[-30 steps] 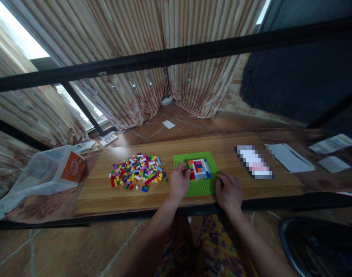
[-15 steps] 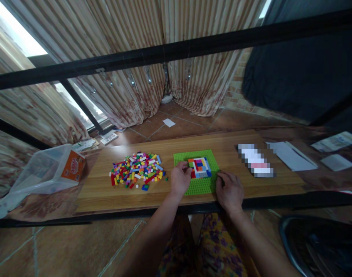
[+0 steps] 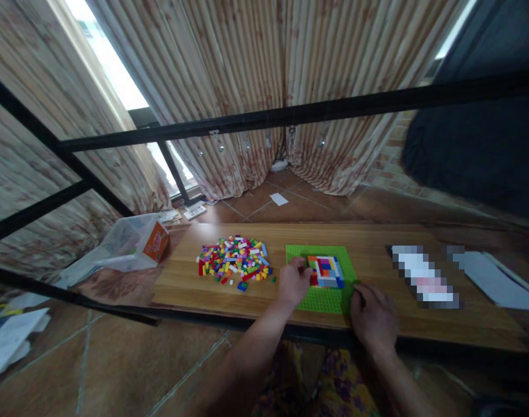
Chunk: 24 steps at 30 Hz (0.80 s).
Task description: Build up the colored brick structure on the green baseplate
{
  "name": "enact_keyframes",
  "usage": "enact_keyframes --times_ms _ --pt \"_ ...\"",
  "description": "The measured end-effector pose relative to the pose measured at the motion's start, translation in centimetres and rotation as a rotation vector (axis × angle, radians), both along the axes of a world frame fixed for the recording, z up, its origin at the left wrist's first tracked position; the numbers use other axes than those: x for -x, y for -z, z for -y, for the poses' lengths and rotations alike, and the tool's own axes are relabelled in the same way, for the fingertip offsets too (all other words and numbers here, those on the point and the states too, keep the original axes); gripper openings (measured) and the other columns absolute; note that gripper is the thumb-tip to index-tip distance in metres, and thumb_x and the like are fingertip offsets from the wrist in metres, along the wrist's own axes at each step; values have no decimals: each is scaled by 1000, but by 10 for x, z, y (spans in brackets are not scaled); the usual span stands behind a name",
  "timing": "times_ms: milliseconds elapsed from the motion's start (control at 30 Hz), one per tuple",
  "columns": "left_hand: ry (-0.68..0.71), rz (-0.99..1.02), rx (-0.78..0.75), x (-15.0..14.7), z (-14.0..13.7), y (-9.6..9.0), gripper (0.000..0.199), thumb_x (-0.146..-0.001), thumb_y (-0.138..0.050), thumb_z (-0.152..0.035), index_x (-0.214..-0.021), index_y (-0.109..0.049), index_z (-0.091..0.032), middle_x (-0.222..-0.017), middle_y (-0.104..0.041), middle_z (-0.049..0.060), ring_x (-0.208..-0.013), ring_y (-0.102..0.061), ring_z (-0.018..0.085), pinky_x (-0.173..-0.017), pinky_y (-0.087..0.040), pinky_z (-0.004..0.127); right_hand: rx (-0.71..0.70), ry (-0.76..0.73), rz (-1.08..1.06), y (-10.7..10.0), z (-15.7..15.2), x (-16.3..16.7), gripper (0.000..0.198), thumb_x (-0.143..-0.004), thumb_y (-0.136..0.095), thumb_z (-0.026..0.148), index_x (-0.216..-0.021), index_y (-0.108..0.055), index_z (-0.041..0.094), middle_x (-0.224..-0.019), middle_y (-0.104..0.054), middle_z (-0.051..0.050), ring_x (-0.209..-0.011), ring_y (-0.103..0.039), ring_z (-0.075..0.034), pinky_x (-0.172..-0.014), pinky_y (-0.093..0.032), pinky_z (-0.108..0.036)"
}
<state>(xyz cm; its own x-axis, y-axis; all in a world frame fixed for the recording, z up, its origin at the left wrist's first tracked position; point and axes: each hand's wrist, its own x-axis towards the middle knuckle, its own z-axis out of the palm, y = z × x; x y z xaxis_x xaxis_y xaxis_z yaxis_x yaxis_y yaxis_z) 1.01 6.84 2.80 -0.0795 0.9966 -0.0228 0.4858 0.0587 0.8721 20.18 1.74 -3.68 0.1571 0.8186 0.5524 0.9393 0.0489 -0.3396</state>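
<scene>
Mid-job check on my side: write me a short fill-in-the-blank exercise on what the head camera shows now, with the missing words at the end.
1. The studded baseplate under the brick build is ____ in colour.
2. The hand nearer the loose toy bricks is the person's ____ one.
3. The clear plastic bin carries a label that is mainly ____.

Missing words: green; left; orange.

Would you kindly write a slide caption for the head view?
Left hand at a brick build, right hand at its green baseplate, loose bricks piled nearby.
</scene>
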Motion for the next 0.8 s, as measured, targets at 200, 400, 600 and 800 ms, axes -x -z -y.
enact_keyframes --times_ms 200,400,600,800 --pt "-102 -134 -178 61 -10 -20 23 -85 -52 -16 -103 -65 -17 -92 -73 6 -81 -67 15 -76 -50 25 3 -22 -13 3 6 4 36 -88 -40 35 -98 -69 15 -101 -67 -13 -94 -59 -27 -82 -45 -40" --pt "-332 -684 16 155 -48 -46 30 -90 -45 -24 -113 -63 -19 -106 -71 8 -101 -65 19 -86 -47 27 -4 -12 -9 5 8 9 37 -88 -40 37 -97 -68 15 -101 -67 -12 -94 -59 -27 -80 -46 -38" --pt "-277 -769 101 199 -96 -38 37 -86 -48 -22 -120 -61 -17 -113 -69 12 -111 -61 24 -93 -44 31 -7 -11 24 6 7 8 34 -87 -41 35 -100 -67 16 -100 -66 -13 -92 -59 -28 -78 -46 -39" --pt "-109 -824 130 205 -124 -22 30 -78 -59 -29 -102 -69 -14 -107 -70 15 -105 -62 26 -87 -46 30 -10 12 61 4 7 9 33 -87 -41 35 -98 -66 17 -101 -67 -12 -91 -60 -28 -78 -46 -39"
